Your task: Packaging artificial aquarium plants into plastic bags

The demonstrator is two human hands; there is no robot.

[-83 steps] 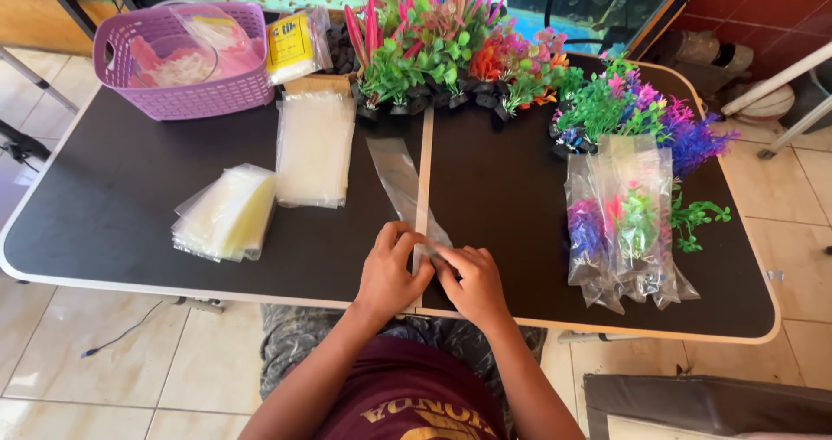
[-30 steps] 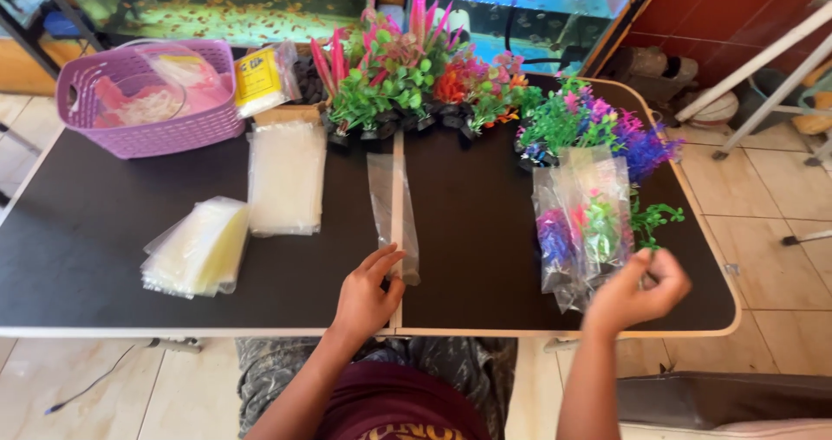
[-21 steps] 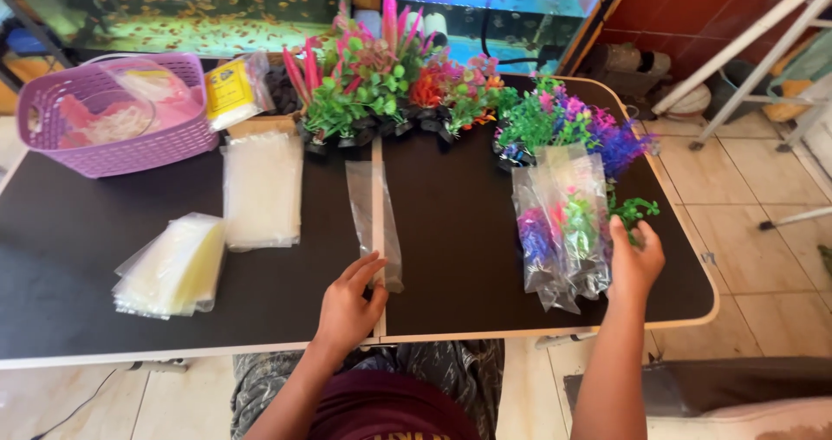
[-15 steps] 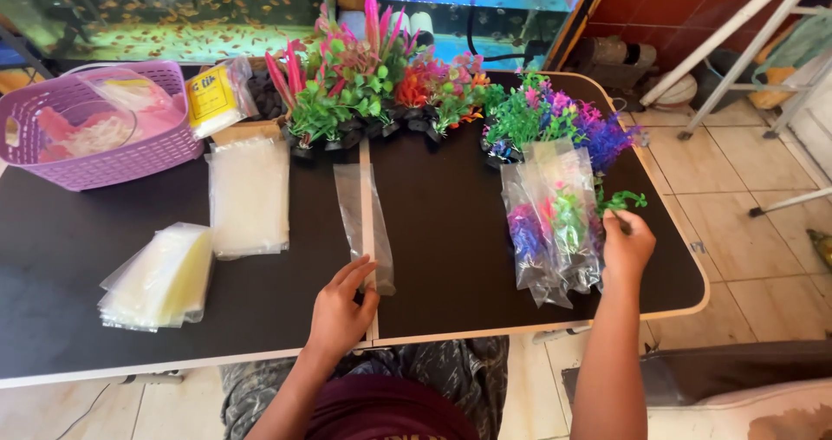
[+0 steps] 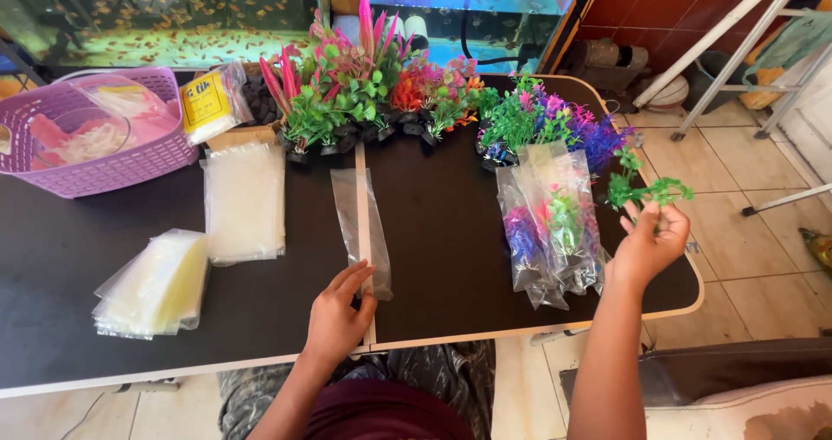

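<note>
My left hand (image 5: 336, 312) rests on the near end of a long clear plastic bag (image 5: 360, 223) that lies flat on the black table (image 5: 442, 232). My right hand (image 5: 648, 247) is raised at the table's right edge and grips a small green plastic plant (image 5: 643, 190) by its stem. Just left of that hand lies a pile of bagged plastic plants (image 5: 552, 223), purple, green and pink.
A row of colourful plastic plants (image 5: 381, 89) lines the table's far edge. A purple basket (image 5: 95, 132) stands at the far left beside a yellow packet (image 5: 208, 102). Two stacks of clear bags, one flat (image 5: 244, 202) and one nearer (image 5: 154, 282), lie on the left. Fish tanks stand behind.
My right hand left the clear bag, reached right past the bagged plants and lifted the green plant off the table. My left hand stayed on the bag.
</note>
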